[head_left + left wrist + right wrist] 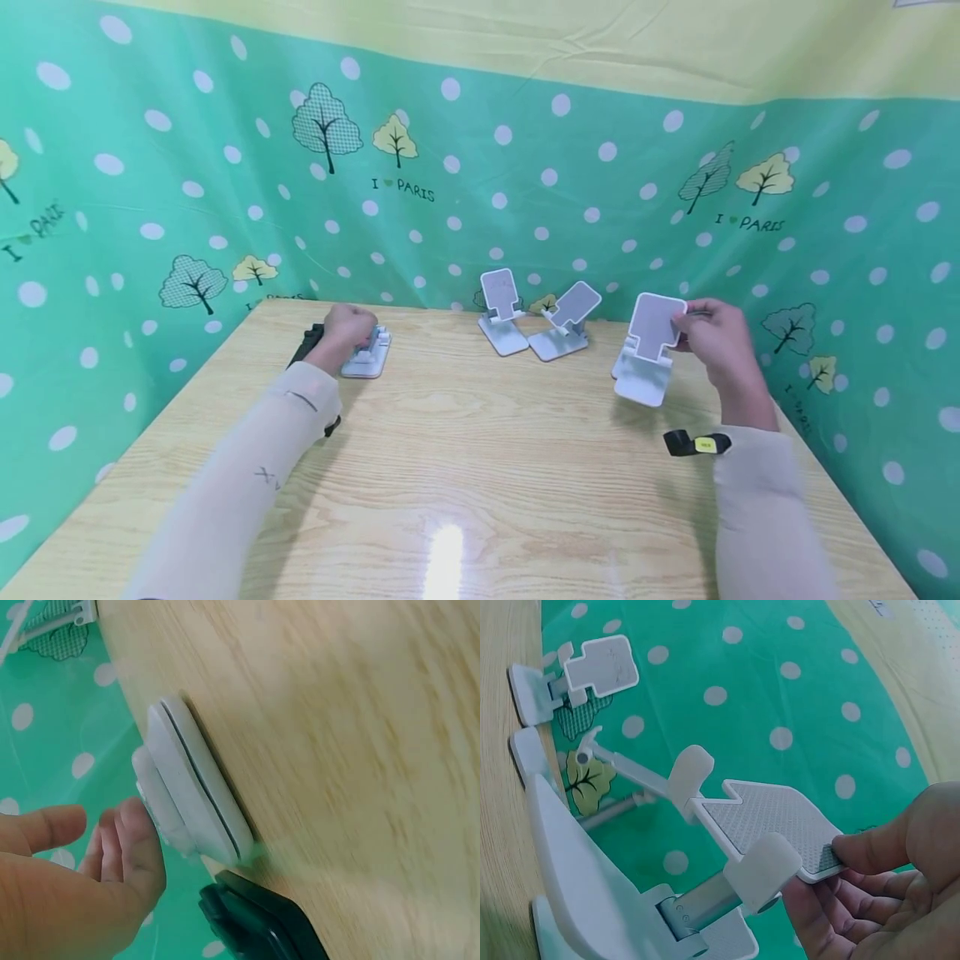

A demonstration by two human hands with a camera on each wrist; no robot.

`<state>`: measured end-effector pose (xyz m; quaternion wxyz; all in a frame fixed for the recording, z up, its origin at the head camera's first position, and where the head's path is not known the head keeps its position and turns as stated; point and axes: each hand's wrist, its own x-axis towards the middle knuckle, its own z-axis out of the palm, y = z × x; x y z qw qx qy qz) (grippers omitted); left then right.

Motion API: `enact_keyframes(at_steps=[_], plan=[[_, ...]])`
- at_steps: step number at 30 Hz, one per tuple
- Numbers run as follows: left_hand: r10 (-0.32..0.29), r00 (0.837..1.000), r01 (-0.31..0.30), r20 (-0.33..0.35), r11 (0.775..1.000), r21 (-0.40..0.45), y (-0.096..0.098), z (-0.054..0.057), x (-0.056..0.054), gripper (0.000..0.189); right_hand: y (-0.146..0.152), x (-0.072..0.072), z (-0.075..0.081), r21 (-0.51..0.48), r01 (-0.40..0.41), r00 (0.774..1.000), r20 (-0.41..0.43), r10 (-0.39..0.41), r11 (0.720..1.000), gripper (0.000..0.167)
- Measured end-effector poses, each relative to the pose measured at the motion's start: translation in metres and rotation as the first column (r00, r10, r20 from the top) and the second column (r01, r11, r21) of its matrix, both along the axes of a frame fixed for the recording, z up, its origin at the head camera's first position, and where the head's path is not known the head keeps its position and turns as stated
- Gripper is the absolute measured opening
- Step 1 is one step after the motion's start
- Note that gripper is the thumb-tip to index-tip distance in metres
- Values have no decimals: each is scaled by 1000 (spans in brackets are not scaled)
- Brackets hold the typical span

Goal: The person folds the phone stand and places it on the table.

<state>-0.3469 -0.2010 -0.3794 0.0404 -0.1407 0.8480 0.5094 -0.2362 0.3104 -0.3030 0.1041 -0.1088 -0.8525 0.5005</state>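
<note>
My right hand (712, 337) pinches the upper plate of an unfolded white phone stand (643, 379), thumb on the grey pad. In the right wrist view, its hinged arm and broad base (592, 862) hang from that plate (769, 817). Part of another white stand (731, 937) shows behind it. At the far left, my left hand (349, 327) is over a folded white phone stand (365, 365) lying on the table. The left wrist view has loosely bent fingers (139, 847) right at that stand's side (191, 787), with the thumb apart from it.
Two unfolded white phone stands (504, 333) (558, 343) stand side by side near the table's back edge. A black folded stand (259, 922) lies beside the left white one. Green dotted cloth (465, 192) hangs behind the wooden table (480, 433) and along its sides.
</note>
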Motion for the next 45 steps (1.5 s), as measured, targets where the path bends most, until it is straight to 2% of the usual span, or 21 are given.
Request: enact_keyframes(at_steps=[4,8,16,21,33,45], plan=[[-24,1000,25,-20,999,38,7,-2,-1,41,-10,-5,0,-24,-32,999,-8,32,999,38],[-60,998,62,-28,992,112,16,-5,-1,38,-18,-10,-3,-45,-67,998,-14,66,997,38],[-101,995,103,-19,966,238,38,-6,-1,38,-40,-20,-10,-82,-102,994,-34,99,991,35],[-154,988,156,-28,950,270,57,-9,2,38,-54,-25,-13,-113,-120,993,-34,117,986,32],[-233,972,223,-11,916,333,96,-21,9,37,-87,-35,-14,-173,-162,986,-71,151,972,32],[-270,963,239,15,874,423,125,-18,13,36,-110,-44,-18,-217,-177,983,-94,160,960,28]])
